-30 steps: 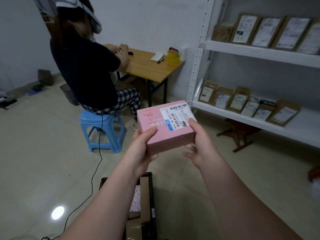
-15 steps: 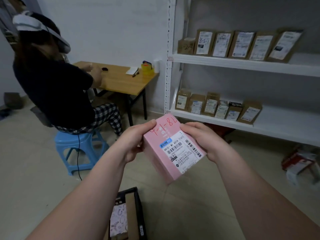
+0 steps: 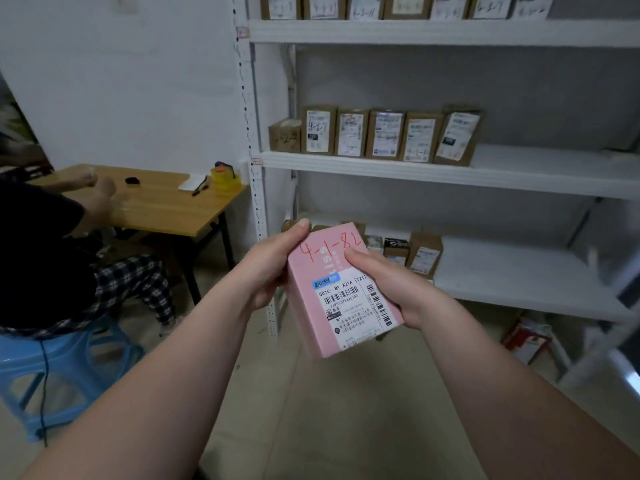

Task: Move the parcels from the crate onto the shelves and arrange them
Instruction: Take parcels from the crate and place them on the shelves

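A pink parcel (image 3: pixel 341 292) with a white shipping label and "4-1-82" written in red is held upright in front of me. My left hand (image 3: pixel 270 268) grips its left edge, thumb up at the top corner. My right hand (image 3: pixel 391 289) grips its right edge with fingers curled over the front. Behind it stands a white shelving unit (image 3: pixel 519 178). Brown parcels (image 3: pixel 384 135) stand in a row on the middle shelf, more brown parcels (image 3: pixel 424 256) on the lower shelf, partly hidden by the pink one. The crate is out of view.
A person in a dark top sits on a blue stool (image 3: pixel 59 365) at the left, at a wooden table (image 3: pixel 166 206) holding tape and a pen. A cable hangs by the stool. Red and white items (image 3: pixel 533 337) lie under the lowest shelf. The right halves of the shelves are bare.
The pink parcel has been turned from lying flat to upright with the label facing me. My view swung right and up toward the shelves; the crate dropped out of view.
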`<action>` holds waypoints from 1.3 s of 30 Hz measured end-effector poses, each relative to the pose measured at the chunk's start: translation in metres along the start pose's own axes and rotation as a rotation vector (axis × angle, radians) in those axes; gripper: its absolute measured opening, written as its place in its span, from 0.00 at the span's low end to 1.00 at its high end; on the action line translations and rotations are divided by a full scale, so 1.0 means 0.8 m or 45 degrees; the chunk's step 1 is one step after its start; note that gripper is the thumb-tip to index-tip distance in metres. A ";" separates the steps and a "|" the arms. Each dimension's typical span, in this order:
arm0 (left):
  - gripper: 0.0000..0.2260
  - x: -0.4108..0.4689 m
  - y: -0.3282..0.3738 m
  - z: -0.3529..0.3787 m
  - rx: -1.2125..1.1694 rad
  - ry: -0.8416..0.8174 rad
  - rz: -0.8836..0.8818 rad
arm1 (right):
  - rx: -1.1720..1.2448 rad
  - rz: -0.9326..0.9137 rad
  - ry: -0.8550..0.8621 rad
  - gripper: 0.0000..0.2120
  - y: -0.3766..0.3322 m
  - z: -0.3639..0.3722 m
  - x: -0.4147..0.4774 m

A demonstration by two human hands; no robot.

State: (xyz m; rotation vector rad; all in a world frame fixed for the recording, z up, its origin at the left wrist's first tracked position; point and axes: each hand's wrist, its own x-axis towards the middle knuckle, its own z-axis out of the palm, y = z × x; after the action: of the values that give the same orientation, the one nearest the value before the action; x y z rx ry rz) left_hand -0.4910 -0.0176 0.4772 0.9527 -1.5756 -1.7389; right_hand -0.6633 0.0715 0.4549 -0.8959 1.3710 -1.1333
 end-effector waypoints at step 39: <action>0.37 0.355 -0.001 0.355 0.613 -0.696 0.156 | -0.277 0.067 0.600 0.42 -0.036 -0.446 0.071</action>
State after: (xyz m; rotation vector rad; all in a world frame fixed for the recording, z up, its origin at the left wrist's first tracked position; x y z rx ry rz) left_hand -0.8853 -0.0904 0.4551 0.5834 -2.4264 -1.6466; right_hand -1.0259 0.0603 0.4509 -0.7642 1.9212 -1.2177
